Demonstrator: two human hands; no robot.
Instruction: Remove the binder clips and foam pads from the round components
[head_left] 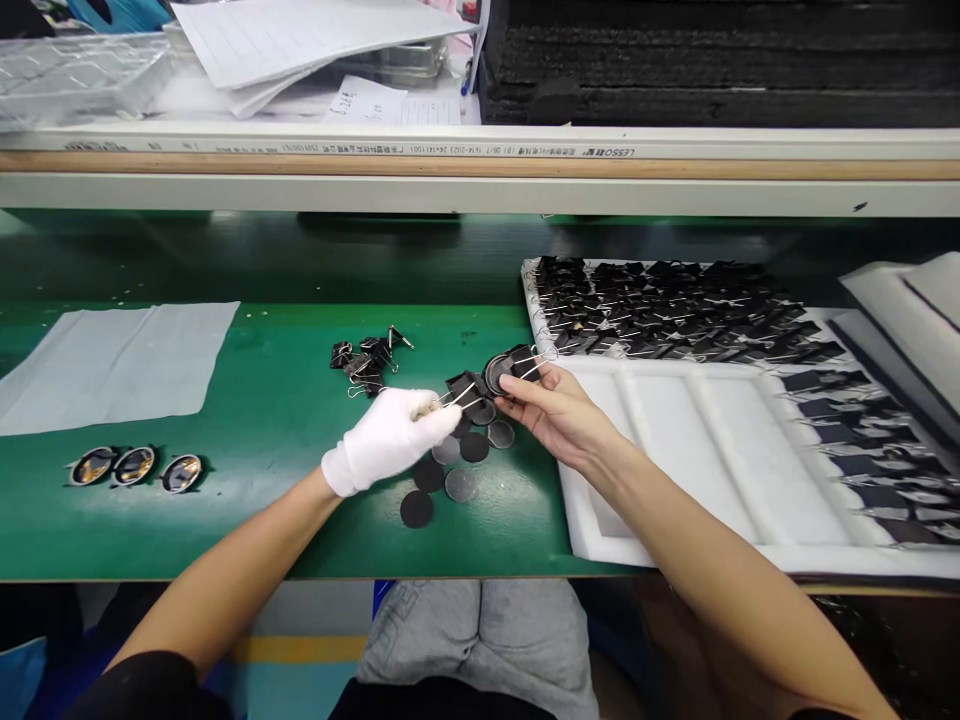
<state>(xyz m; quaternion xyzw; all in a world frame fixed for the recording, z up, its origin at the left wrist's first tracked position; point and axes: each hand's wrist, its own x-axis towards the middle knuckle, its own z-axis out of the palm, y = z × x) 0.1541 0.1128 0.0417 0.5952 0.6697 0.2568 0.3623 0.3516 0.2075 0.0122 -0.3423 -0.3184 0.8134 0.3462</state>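
Observation:
My left hand (397,430), in a white glove, pinches the wire handles of a black binder clip (466,392). Bare, my right hand (559,412) holds a round black part (496,374) between thumb and fingers, with a second binder clip (523,363) on its right side. The left clip touches or grips the part's left edge. Below the hands lie several dark discs (417,508) on the green table (300,520). A pile of binder clips (367,362) sits behind my left hand.
At the right, a white foam tray (675,400) holds rows of clipped black parts (667,305). Three round silver-rimmed parts (181,473) lie at the left, near a white sheet (127,360). A shelf edge (375,190) crosses behind, bearing papers (300,40) and black foam (712,60).

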